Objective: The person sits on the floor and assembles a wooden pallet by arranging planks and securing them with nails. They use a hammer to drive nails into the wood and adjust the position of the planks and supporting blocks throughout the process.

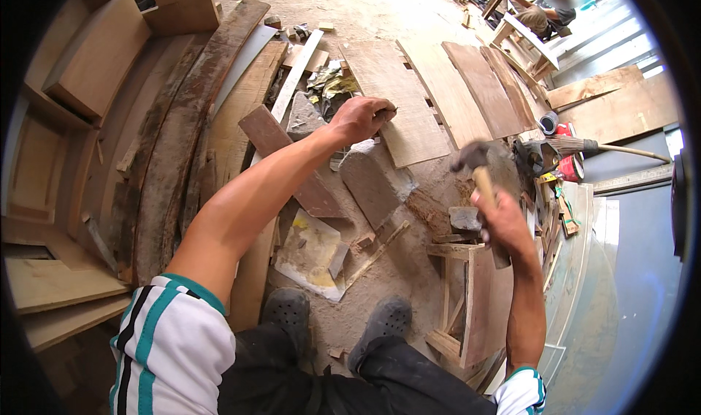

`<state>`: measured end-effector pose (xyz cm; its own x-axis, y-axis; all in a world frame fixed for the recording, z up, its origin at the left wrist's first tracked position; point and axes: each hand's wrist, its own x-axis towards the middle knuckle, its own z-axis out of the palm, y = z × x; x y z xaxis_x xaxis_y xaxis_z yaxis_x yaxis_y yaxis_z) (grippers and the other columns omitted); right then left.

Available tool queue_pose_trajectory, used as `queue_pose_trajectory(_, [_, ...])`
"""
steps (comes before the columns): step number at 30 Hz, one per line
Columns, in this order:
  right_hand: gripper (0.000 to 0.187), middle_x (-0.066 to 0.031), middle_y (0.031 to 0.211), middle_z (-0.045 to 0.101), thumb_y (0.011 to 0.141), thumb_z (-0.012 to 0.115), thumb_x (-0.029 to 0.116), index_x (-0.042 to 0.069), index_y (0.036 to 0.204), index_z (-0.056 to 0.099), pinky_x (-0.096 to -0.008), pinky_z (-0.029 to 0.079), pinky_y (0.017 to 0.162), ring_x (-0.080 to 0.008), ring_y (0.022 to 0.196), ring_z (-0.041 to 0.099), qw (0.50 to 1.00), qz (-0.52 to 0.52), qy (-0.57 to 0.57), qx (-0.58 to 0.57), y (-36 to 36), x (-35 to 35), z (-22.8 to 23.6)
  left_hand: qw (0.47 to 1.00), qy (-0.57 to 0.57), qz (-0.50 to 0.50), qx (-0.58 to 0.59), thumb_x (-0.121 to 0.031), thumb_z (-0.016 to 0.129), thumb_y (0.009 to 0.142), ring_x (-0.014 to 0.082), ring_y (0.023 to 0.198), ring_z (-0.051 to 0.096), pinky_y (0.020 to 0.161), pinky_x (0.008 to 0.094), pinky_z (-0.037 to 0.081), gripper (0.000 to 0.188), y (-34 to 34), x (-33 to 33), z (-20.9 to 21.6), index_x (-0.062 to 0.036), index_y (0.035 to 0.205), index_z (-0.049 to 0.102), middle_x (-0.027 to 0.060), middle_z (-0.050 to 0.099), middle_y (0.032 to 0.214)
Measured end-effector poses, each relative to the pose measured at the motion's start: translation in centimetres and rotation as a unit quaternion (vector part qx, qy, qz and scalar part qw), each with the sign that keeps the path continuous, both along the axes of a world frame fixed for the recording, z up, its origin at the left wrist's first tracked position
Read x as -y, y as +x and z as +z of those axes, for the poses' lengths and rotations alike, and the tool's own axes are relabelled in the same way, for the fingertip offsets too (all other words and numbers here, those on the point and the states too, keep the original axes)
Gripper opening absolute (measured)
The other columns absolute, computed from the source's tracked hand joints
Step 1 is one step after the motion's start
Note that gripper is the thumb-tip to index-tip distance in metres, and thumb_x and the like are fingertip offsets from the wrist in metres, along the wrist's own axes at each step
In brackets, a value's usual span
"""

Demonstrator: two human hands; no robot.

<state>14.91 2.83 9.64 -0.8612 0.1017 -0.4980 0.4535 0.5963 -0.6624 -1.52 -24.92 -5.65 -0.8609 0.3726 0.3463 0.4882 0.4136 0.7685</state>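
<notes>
My right hand [505, 221] is wrapped round the wooden handle of a hammer [483, 183]. The hammer's dark head is raised to the right of my left hand and somewhat blurred. My left hand [361, 119] is closed in a pinch over the left edge of a light wooden board [400, 115]. Whatever its fingertips hold, if anything, is too small to make out. More flat boards lie side by side to the right, among them a pale plank [449, 93] and a browner plank [483, 86].
A reddish-brown plank [292, 163] and a stained paper sheet [310, 250] lie before my feet. At my right stands an open wooden box frame [482, 298]. A broom [577, 145] and long weathered boards [186, 130] flank me. Another person [551, 9] sits far right.
</notes>
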Motion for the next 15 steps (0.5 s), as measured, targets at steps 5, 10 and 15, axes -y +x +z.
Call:
queue_pose_trajectory(5, [0.043, 0.0033, 0.062, 0.046, 0.097, 0.059, 0.044, 0.003, 0.106, 0.052, -0.0247, 0.043, 0.038, -0.0074, 0.045, 0.048, 0.978, 0.031, -0.076, -0.190, -4.3, 5.6, 1.9, 1.000, -0.005, 0.018, 0.008, -0.023, 0.064, 0.095, 0.0256, 0.092, 0.071, 0.081, 0.0360, 0.055, 0.023, 0.2, 0.2, 0.0, -0.0076, 0.110, 0.071, 0.0128, 0.073, 0.102])
queue_pose_trajectory(10, [0.055, -0.0019, 0.070, 0.051, 0.099, 0.054, 0.041, -0.007, 0.125, 0.046, -0.0260, 0.048, 0.042, -0.0118, 0.049, 0.052, 0.982, 0.084, -0.033, -0.166, -7.1, 9.1, -2.1, 0.999, 0.008, 0.033, 0.015, -0.022, 0.065, 0.094, 0.0254, 0.087, 0.071, 0.077, 0.0372, 0.056, 0.020, 0.5, -0.4, 0.3, -0.0081, 0.106, 0.072, 0.0120, 0.073, 0.097])
queue_pose_trajectory(15, [0.052, -0.0064, 0.070, 0.056, 0.098, 0.055, 0.037, -0.008, 0.125, 0.047, -0.0298, 0.050, 0.042, -0.0148, 0.051, 0.057, 0.987, 0.096, 0.022, -0.131, -8.4, 10.0, -1.7, 1.000, 0.002, 0.029, -0.011, -0.020, 0.065, 0.093, 0.0256, 0.085, 0.072, 0.076, 0.0367, 0.056, 0.019, 0.4, 0.3, 0.1, -0.0077, 0.106, 0.073, 0.0127, 0.073, 0.095])
